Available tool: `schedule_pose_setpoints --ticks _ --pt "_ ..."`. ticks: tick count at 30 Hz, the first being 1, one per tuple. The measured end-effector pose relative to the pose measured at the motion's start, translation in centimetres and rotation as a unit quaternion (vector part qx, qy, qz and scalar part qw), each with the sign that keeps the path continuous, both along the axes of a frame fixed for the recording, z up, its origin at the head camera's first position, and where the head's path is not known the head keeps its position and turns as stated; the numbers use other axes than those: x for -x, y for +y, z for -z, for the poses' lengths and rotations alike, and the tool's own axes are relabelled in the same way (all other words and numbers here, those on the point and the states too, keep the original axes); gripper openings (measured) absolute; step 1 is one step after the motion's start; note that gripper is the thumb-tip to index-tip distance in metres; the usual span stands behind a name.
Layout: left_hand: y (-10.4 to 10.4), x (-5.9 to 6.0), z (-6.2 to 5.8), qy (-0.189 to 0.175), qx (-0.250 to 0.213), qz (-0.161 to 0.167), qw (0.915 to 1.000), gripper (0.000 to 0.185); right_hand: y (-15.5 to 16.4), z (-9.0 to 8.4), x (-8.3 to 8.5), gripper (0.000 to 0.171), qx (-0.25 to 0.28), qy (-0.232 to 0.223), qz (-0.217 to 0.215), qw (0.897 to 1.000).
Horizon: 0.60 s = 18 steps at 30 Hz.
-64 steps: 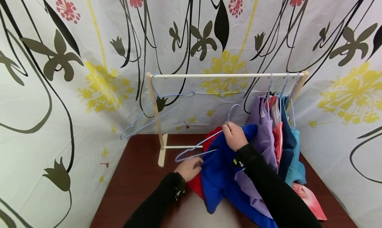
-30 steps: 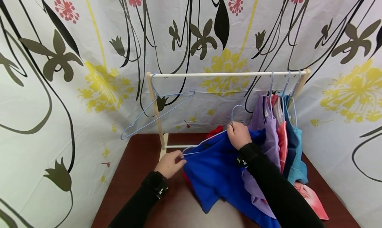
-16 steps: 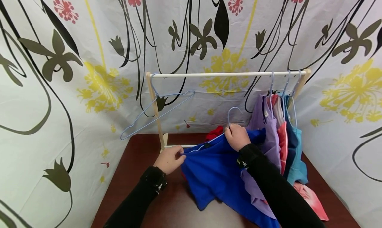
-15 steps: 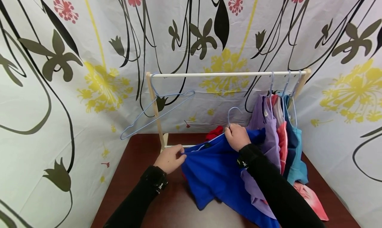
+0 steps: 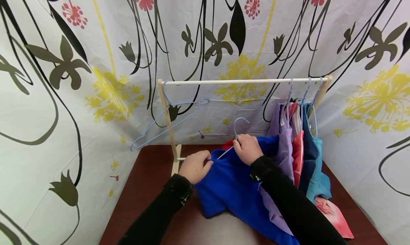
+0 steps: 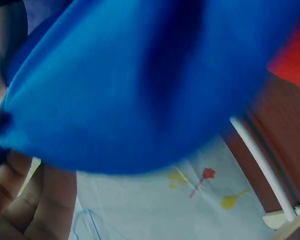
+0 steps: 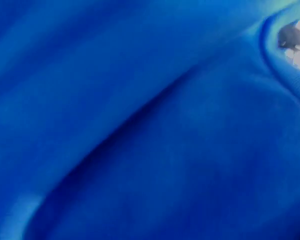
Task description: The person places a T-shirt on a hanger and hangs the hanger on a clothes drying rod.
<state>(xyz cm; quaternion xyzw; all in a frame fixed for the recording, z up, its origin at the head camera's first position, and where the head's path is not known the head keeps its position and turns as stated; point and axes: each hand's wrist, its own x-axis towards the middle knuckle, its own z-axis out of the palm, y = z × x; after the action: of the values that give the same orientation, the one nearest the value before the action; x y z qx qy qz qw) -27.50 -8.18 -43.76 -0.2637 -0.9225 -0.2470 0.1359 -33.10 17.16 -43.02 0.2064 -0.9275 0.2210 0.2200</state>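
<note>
Blue shirt [image 5: 230,188] pinched at the shoulder by left hand [image 5: 196,165], right hand [image 5: 248,149] gripping wire hanger [image 5: 235,131]: best eased over gently, hanger steady.

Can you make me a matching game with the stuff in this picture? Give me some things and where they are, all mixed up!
Things:
1. empty hanger
2. blue shirt
3. purple shirt
4. pink cloth

Places:
A. lying on the table at the far right
B. hanging alone at the left end of the rail
C. held in both hands
D. hanging at the right end of the rail

Pairs: 1-B, 2-C, 3-D, 4-A
</note>
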Motion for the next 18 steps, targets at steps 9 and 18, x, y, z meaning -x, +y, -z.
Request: schedule_pose_setpoints --ticks 9,18 --pt "2.8 -0.2 -0.4 0.022 0.001 -0.007 0.9997 0.013 -1.6 0.3 -0.6 0.032 -0.036 0.005 -0.029 0.999" --pt "3.6 -0.9 0.1 0.009 0.002 -0.008 0.9999 0.024 -1.5 0.8 -0.7 0.033 -0.025 0.002 -0.028 0.999"
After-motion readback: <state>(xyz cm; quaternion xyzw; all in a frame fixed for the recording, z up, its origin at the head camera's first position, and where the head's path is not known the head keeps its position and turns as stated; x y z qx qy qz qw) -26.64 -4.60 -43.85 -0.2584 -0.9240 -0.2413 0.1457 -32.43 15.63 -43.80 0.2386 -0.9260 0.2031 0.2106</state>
